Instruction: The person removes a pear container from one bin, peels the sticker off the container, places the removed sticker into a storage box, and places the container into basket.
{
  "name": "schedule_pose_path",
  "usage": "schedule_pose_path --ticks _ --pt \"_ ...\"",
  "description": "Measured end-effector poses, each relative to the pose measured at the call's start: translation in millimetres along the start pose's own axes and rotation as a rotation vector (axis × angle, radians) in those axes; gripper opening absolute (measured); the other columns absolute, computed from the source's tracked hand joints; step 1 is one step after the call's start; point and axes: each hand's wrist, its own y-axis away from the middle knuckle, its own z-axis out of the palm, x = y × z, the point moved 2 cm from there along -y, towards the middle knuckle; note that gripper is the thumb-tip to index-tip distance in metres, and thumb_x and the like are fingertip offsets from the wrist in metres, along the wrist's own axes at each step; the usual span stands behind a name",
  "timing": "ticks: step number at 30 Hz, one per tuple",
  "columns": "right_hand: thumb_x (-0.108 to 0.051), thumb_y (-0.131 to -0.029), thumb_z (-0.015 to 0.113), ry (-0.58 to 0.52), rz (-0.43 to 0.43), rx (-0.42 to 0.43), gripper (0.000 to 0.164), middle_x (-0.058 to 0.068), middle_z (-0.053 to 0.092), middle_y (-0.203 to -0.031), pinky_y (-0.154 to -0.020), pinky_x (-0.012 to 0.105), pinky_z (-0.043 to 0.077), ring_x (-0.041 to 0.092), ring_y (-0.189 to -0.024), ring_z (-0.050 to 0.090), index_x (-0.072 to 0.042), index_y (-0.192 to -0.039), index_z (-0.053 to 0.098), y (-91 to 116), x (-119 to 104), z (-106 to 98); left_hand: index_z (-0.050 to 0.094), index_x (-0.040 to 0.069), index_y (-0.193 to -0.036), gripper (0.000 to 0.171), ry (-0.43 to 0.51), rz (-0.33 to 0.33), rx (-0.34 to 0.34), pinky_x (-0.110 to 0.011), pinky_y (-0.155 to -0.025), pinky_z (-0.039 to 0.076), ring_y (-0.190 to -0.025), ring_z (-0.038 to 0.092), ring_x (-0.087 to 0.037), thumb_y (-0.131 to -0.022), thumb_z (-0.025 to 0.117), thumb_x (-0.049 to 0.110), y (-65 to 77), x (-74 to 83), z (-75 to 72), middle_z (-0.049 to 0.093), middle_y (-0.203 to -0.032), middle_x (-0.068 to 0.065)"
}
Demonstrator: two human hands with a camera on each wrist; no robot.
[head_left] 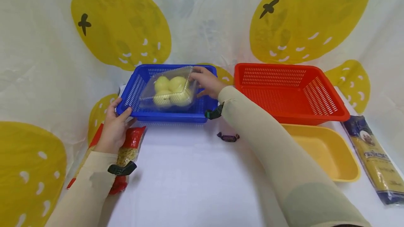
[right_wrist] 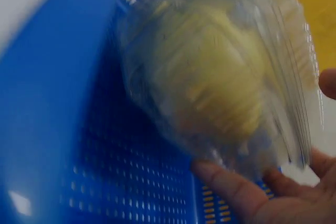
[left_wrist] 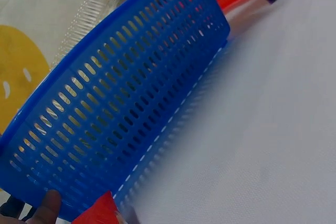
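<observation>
A blue perforated basket stands at the back of the table. My left hand grips its front left corner, the thumb over the rim. Tilted inside the basket is a clear plastic clamshell box holding several round pale yellow-green fruits. My right hand holds that box by its right end. In the right wrist view the fingers lie under the edge of the box, with the thumb on the other side. The left wrist view shows the basket's slotted side close up.
Red-ended pasta bags lie under my left hand and forearm. A small dark wrapped candy sits before the basket. To the right are a red basket, a yellow tub partly behind my right arm, and a blue-and-yellow pasta packet.
</observation>
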Motion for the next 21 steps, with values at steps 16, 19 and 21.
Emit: schedule_pose_path --ticks 16,19,21 --pt "-0.004 -0.101 0.065 0.001 0.030 -0.184 0.085 0.011 0.019 -0.174 -0.114 0.060 0.046 0.045 -0.156 0.029 -0.025 -0.171 0.022 -23 2 -16 0.019 0.040 -0.170 0.069 -0.003 0.003 -0.011 -0.053 -0.123 0.036 -0.156 0.033 -0.031 -0.113 0.052 0.018 -1.2 -5.4 1.9 0.020 -0.176 -0.004" --pt "-0.006 -0.103 0.068 0.015 0.016 -0.204 0.083 0.014 0.026 -0.171 -0.115 0.057 0.046 0.043 -0.153 0.036 -0.021 -0.171 0.023 -25 1 -11 0.019 0.041 -0.170 0.069 -0.018 0.007 -0.009 -0.053 -0.123 0.036 -0.156 0.034 -0.031 -0.114 0.052 0.019 -0.9 -2.8 -0.1 0.020 -0.176 -0.004" --pt "-0.008 -0.103 0.070 0.045 0.012 -0.202 0.083 0.014 0.028 -0.170 -0.117 0.055 0.044 0.038 -0.152 0.040 -0.019 -0.170 0.024 -27 1 -8 0.018 0.041 -0.170 0.069 -0.028 0.011 -0.006 -0.053 -0.123 0.036 -0.156 0.033 -0.031 -0.113 0.052 0.020 -1.3 -2.1 -2.1 0.019 -0.176 -0.004"
